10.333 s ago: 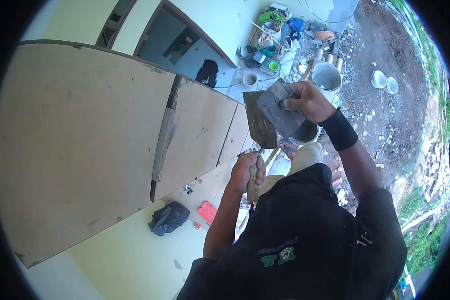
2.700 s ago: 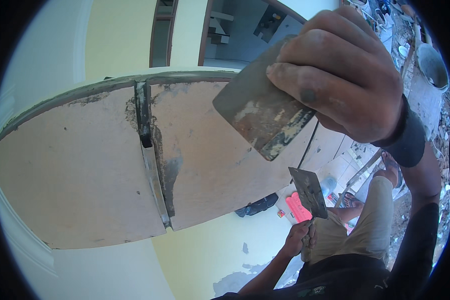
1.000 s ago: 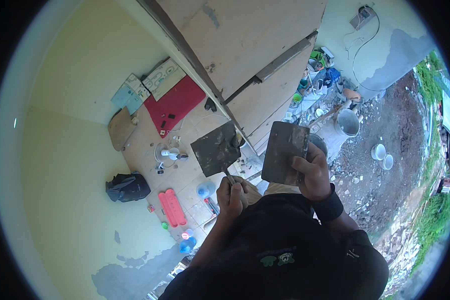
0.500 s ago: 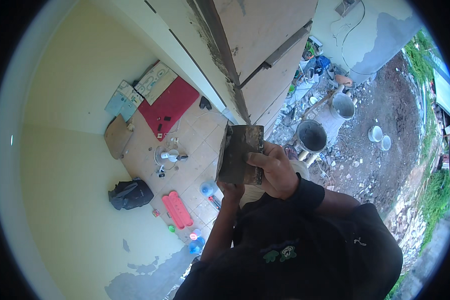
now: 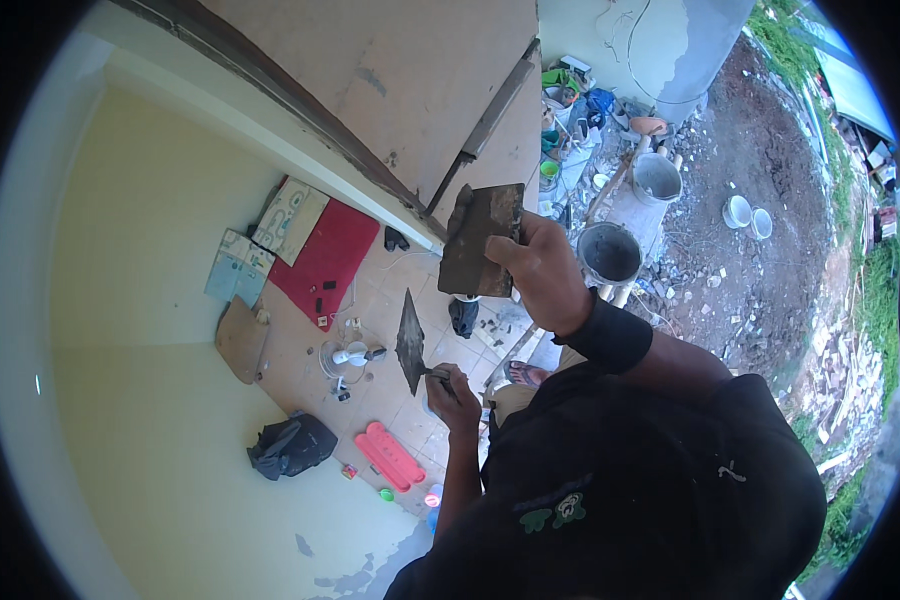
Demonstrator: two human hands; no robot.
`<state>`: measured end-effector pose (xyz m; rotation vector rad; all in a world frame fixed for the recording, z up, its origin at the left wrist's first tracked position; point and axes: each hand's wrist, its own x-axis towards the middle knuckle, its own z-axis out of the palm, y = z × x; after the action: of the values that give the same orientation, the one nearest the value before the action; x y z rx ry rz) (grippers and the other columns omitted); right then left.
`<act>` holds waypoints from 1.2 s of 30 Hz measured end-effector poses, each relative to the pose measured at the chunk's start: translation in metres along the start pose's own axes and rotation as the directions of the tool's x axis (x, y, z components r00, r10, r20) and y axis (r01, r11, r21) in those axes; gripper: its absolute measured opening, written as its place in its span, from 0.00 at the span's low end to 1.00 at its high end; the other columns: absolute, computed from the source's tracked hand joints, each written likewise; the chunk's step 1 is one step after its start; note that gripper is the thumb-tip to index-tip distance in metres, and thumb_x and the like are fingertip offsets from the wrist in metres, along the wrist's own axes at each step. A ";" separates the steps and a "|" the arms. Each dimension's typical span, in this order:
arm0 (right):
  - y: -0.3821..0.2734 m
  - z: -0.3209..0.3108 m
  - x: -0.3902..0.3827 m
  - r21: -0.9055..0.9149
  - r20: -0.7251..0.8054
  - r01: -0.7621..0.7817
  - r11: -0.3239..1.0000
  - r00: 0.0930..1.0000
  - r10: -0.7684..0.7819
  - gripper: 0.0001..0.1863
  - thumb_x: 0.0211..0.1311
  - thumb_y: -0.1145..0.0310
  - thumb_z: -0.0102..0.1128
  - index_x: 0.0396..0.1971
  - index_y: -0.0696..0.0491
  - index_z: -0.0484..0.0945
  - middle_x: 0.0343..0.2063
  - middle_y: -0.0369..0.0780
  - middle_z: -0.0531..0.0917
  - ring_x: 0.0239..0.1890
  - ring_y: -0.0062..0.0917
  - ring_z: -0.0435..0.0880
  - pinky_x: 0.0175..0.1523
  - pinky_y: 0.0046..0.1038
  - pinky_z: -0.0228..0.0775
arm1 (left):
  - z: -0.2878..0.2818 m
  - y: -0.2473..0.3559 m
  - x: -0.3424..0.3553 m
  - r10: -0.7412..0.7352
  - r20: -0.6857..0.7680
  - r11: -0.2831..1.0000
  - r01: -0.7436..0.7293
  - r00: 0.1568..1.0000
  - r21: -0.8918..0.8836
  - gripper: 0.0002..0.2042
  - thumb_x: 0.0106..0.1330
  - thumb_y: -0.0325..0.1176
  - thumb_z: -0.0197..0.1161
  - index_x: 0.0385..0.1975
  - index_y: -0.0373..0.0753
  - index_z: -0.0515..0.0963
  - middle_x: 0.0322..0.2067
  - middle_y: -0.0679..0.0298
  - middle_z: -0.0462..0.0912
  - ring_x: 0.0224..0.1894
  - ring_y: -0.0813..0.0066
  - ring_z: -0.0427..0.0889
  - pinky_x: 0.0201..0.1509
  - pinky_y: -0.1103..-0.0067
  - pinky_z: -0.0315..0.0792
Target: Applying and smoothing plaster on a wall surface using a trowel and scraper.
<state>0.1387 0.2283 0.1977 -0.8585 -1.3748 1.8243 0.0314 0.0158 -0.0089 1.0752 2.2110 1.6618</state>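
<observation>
My right hand (image 5: 545, 272) grips a small rectangular board (image 5: 482, 240) by its right side, thumb lying on top. Grey mortar (image 5: 462, 215) coats the board and bulges over its left edge. Lower and to the left, my left hand (image 5: 454, 398) is closed round the handle of a pointed trowel (image 5: 410, 345). The trowel's blade looks smeared with grey and stands apart from the board. Just beyond the board rises a wall edge with a brownish panel (image 5: 390, 80).
Two buckets, one with dark contents (image 5: 610, 253) and a paler one (image 5: 657, 178), stand on rubble to the right. On the tiled floor at left lie a red mat (image 5: 325, 260), a fan (image 5: 350, 355), a black bag (image 5: 292, 447) and a pink case (image 5: 390, 456).
My left hand has come out from beneath the board and moved down-left, bringing the trowel into view. The board has risen in my right hand. The whole view has shifted.
</observation>
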 end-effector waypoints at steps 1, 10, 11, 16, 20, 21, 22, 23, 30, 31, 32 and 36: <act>0.004 0.002 0.008 -0.054 -0.066 -0.005 0.999 0.998 0.001 0.12 0.57 0.72 0.53 0.32 0.68 0.76 0.25 0.39 0.82 0.27 0.16 0.80 0.33 0.22 0.74 | 0.000 0.001 0.002 0.008 -0.009 1.000 -0.008 1.000 -0.003 0.08 0.70 0.31 0.54 0.33 0.31 0.71 0.28 0.56 0.76 0.24 0.69 0.77 0.26 0.76 0.71; -0.017 0.010 0.034 -0.127 -0.063 0.051 0.991 0.996 -0.059 0.11 0.57 0.73 0.55 0.27 0.67 0.77 0.18 0.42 0.80 0.17 0.23 0.79 0.23 0.26 0.69 | 0.000 -0.003 0.007 -0.017 0.012 0.999 0.018 1.000 -0.042 0.10 0.70 0.33 0.54 0.34 0.31 0.71 0.28 0.57 0.77 0.24 0.70 0.78 0.27 0.76 0.73; -0.019 0.011 0.035 -0.097 -0.106 0.000 0.995 0.994 -0.010 0.11 0.57 0.72 0.55 0.26 0.68 0.77 0.17 0.42 0.79 0.17 0.23 0.79 0.22 0.27 0.69 | 0.001 -0.003 0.007 -0.005 0.015 0.998 0.006 1.000 -0.069 0.09 0.70 0.33 0.55 0.33 0.31 0.71 0.28 0.57 0.77 0.24 0.71 0.78 0.27 0.77 0.73; -0.029 0.012 0.044 -0.266 -0.066 0.005 0.964 0.998 -0.024 0.13 0.57 0.71 0.57 0.23 0.68 0.76 0.12 0.43 0.77 0.14 0.26 0.79 0.22 0.28 0.70 | -0.001 0.003 0.008 -0.009 0.033 0.999 0.010 0.999 -0.053 0.09 0.69 0.32 0.54 0.33 0.31 0.71 0.28 0.57 0.77 0.23 0.71 0.77 0.26 0.77 0.72; -0.029 0.019 0.049 -0.235 -0.089 -0.008 0.972 0.996 -0.014 0.15 0.57 0.70 0.58 0.20 0.68 0.75 0.11 0.44 0.78 0.14 0.27 0.80 0.22 0.29 0.70 | -0.002 0.001 0.008 -0.014 0.031 0.998 0.016 0.999 -0.064 0.09 0.69 0.32 0.54 0.32 0.31 0.70 0.27 0.57 0.77 0.23 0.71 0.77 0.26 0.76 0.72; -0.029 0.021 0.048 -0.240 -0.086 -0.012 0.971 0.996 -0.009 0.15 0.57 0.70 0.58 0.20 0.68 0.75 0.11 0.44 0.78 0.14 0.27 0.80 0.22 0.29 0.70 | -0.002 0.001 0.007 -0.021 0.028 0.998 0.022 0.999 -0.066 0.09 0.69 0.32 0.54 0.32 0.31 0.70 0.27 0.57 0.77 0.23 0.71 0.77 0.26 0.76 0.72; -0.030 0.024 0.046 -0.213 -0.114 -0.002 0.977 0.993 -0.023 0.15 0.58 0.70 0.58 0.21 0.68 0.75 0.12 0.44 0.78 0.14 0.27 0.80 0.22 0.29 0.71 | -0.001 0.001 0.008 -0.002 0.025 0.999 0.003 1.000 -0.054 0.09 0.69 0.32 0.54 0.32 0.31 0.70 0.26 0.57 0.77 0.23 0.71 0.77 0.26 0.77 0.72; -0.030 0.026 0.045 -0.186 -0.143 0.009 0.983 0.989 -0.036 0.14 0.58 0.70 0.57 0.22 0.68 0.75 0.12 0.44 0.79 0.14 0.26 0.81 0.22 0.28 0.71 | -0.001 0.001 0.008 0.016 0.022 0.999 -0.015 1.000 -0.042 0.09 0.69 0.32 0.55 0.32 0.31 0.70 0.26 0.57 0.77 0.22 0.71 0.77 0.26 0.77 0.72; -0.022 0.042 0.046 -0.203 -0.177 0.050 0.978 0.980 -0.087 0.14 0.59 0.70 0.58 0.31 0.69 0.75 0.17 0.44 0.80 0.16 0.26 0.82 0.23 0.27 0.72 | -0.003 0.000 0.004 -0.043 0.016 0.996 0.044 0.999 -0.082 0.10 0.69 0.33 0.55 0.31 0.31 0.70 0.26 0.57 0.77 0.21 0.71 0.77 0.25 0.76 0.71; -0.021 0.045 0.046 -0.151 -0.192 0.066 0.986 0.977 -0.094 0.14 0.59 0.69 0.58 0.32 0.69 0.75 0.18 0.45 0.81 0.18 0.25 0.82 0.23 0.27 0.72 | -0.004 0.001 0.003 -0.062 0.024 0.995 0.064 0.998 -0.079 0.10 0.69 0.33 0.55 0.32 0.31 0.70 0.25 0.57 0.77 0.22 0.71 0.77 0.25 0.76 0.71; -0.020 0.047 0.045 -0.097 -0.208 0.082 0.992 0.973 -0.101 0.14 0.59 0.69 0.58 0.33 0.69 0.74 0.20 0.45 0.81 0.19 0.25 0.83 0.23 0.27 0.72 | -0.004 0.001 0.002 -0.081 0.033 0.994 0.083 0.996 -0.076 0.10 0.69 0.33 0.55 0.32 0.30 0.71 0.25 0.56 0.77 0.22 0.71 0.77 0.24 0.76 0.71; -0.011 0.045 0.041 0.002 -0.191 0.092 0.996 0.977 -0.090 0.12 0.62 0.72 0.56 0.33 0.68 0.75 0.31 0.46 0.81 0.28 0.25 0.85 0.29 0.25 0.78 | -0.007 -0.001 -0.001 -0.050 0.034 0.998 0.052 0.998 -0.045 0.10 0.69 0.33 0.55 0.32 0.30 0.70 0.24 0.57 0.77 0.22 0.71 0.76 0.25 0.76 0.71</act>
<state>0.0805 0.2418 0.2140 -0.9240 -1.2611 1.6329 0.0283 0.0102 -0.0073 1.0186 2.1508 1.6540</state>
